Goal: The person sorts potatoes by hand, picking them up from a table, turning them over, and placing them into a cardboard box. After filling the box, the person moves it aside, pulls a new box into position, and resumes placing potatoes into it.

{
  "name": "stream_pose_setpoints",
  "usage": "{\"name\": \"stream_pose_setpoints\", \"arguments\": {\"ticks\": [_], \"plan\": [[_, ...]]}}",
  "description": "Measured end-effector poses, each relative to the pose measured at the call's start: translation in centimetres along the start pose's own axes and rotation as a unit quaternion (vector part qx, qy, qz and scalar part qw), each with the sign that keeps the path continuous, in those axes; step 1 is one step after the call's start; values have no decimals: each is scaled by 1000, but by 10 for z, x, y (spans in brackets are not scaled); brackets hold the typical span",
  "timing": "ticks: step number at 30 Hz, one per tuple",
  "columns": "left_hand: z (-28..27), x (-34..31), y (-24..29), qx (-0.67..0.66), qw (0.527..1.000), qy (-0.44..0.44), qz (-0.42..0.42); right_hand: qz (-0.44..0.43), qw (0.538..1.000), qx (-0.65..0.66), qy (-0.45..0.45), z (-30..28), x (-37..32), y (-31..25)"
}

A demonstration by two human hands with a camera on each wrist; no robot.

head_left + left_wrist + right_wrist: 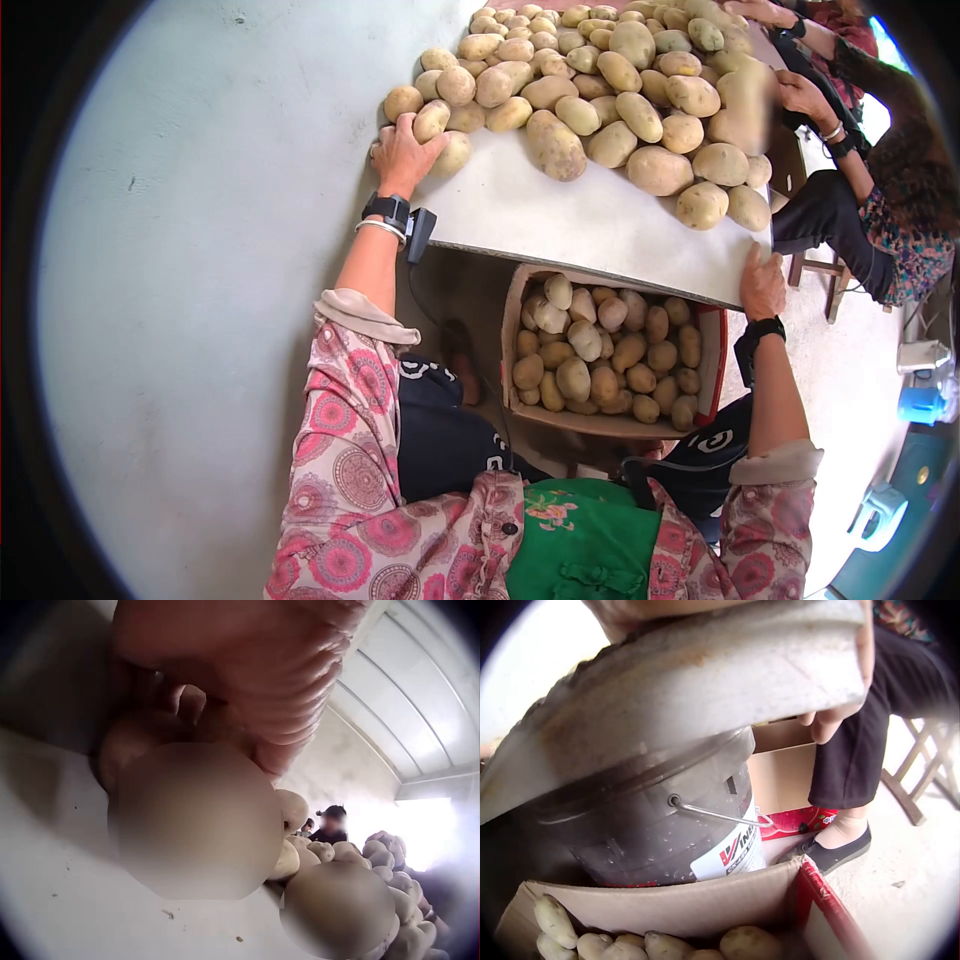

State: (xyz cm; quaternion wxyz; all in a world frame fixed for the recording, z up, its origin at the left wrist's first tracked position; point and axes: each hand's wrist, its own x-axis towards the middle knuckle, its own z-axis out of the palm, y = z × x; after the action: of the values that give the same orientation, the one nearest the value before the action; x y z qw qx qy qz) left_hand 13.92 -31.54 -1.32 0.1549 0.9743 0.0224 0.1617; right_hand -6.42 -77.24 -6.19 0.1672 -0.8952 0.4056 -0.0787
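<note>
A big pile of potatoes covers the far part of a white table. At the pile's near-left corner my left hand curls over a potato. In the left wrist view the palm arches over that potato. My right hand grips the table's near right edge, and its fingers hook under the tabletop. A cardboard box full of potatoes stands under the table between my knees.
Another person sits at the table's right side with both hands at the pile, on a wooden stool. A grey bucket and a second box stand under the table. Bare floor lies to the left.
</note>
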Motion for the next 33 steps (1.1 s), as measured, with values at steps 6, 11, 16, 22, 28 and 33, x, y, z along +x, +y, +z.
{"name": "stream_pose_setpoints", "arguments": {"ticks": [6,11,16,22,28,33], "plan": [[1,-13,-4,-126,984,-6,124,4,1000,6,-8,-4,-3,-2],[-7,-47,1,-136,985,28,107,7,1000,4,-22,-4,1,-6],[-3,-78,7,-105,981,43,155,11,999,15,-26,-6,0,-6],[16,-122,22,-135,980,-72,126,6,1000,14,-19,1,3,-1],[13,-125,27,-109,982,-44,150,11,999,25,-25,0,0,-7],[8,-142,35,-137,965,-72,213,19,1000,-2,-15,-2,-5,4]]}}
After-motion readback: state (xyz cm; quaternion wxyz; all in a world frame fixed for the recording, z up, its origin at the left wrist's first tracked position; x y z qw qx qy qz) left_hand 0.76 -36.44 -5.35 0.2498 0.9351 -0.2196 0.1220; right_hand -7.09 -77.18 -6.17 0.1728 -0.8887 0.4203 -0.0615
